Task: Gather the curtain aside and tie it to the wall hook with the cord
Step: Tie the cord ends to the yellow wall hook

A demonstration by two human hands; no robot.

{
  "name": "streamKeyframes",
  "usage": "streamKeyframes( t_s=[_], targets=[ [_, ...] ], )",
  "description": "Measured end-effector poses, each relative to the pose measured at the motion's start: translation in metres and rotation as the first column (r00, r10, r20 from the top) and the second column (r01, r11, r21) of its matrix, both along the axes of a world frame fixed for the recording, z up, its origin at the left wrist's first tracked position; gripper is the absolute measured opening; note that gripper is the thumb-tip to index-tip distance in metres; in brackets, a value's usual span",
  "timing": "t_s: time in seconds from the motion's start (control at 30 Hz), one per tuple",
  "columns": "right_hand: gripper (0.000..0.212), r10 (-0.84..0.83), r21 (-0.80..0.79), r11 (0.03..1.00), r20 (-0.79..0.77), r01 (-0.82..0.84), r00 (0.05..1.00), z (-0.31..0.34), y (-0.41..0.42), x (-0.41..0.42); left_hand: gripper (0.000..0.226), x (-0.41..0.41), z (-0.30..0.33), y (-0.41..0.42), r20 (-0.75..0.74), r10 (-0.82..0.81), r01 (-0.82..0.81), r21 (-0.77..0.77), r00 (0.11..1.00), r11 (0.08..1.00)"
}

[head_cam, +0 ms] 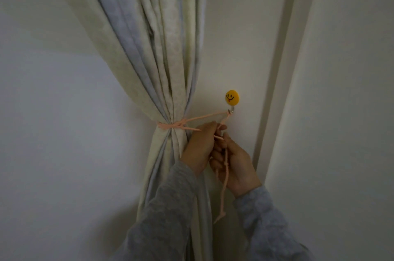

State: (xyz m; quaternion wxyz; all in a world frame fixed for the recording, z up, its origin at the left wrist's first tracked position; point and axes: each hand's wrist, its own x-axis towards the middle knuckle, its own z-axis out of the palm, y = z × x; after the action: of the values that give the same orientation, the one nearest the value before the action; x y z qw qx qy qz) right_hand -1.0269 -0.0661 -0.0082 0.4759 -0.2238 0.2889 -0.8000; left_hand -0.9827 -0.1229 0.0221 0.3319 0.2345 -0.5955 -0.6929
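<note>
Already the curtain [162, 94] is cinched at left, its cord [204, 116] run right over the hook [232, 98]. Our left hand [201, 145] and right hand [235, 167] pinch the cord's ends below it; next we should knot them snugly.

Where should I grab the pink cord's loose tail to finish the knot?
Pinch the cord just under the right hand, coming from the right, wall side. There the tail hangs free and straight; higher up, both hands, left hand included, crowd it below the hook.

Plain white wall [53, 132], pale vertical door frame [283, 68] at right
</note>
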Motion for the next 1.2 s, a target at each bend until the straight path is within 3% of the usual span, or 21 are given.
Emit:
streamKeyframes(
  t_s=[0.13,0.27,0.4,0.5,0.6,0.77,0.9,1.1,1.2],
  targets=[
    [0.031,0.048,0.009,0.999,-0.05,-0.047,0.998,-0.002,0.004,-0.007,0.031,0.001,-0.002,-0.001,0.027,0.052,-0.052,-0.012,0.998,0.999],
    [0.053,0.066,0.187,0.982,-0.206,-0.027,0.976,-0.007,0.01,-0.019,0.029,0.003,-0.003,-0.003,0.014,0.152,-0.15,-0.116,0.988,0.982],
    [0.034,-0.102,0.242,0.957,-0.243,0.162,0.965,-0.009,0.004,-0.025,0.03,0.004,-0.005,-0.002,0.054,0.239,-0.22,-0.243,0.97,0.945],
    [0.028,-0.236,0.222,0.908,-0.431,0.356,0.871,-0.007,-0.001,-0.029,0.029,0.006,-0.004,0.002,0.146,0.158,-0.14,-0.129,0.977,0.982],
    [0.026,-0.279,0.158,0.896,-0.525,0.415,0.804,-0.003,-0.008,-0.027,0.027,0.009,0.003,0.007,0.134,0.032,-0.042,0.073,0.99,0.996],
    [0.019,-0.327,0.138,0.879,-0.523,0.456,0.787,-0.002,-0.019,-0.022,0.028,0.013,0.006,0.006,-0.083,-0.074,0.095,0.288,0.994,0.953],
    [0.018,-0.395,0.143,0.843,-0.491,0.519,0.776,0.0,-0.017,-0.022,0.024,0.014,0.003,0.002,-0.241,-0.07,0.156,0.358,0.968,0.921],
    [0.025,-0.643,-0.009,0.661,-0.523,0.75,0.56,0.007,-0.012,-0.008,0.021,0.02,-0.003,-0.004,-0.132,-0.117,0.136,0.146,0.984,0.98],
    [0.011,-0.639,-0.114,0.641,-0.626,0.759,0.446,0.016,-0.009,0.001,0.023,0.021,-0.002,-0.007,-0.075,-0.096,0.096,-0.01,0.992,0.995]
  ],
)
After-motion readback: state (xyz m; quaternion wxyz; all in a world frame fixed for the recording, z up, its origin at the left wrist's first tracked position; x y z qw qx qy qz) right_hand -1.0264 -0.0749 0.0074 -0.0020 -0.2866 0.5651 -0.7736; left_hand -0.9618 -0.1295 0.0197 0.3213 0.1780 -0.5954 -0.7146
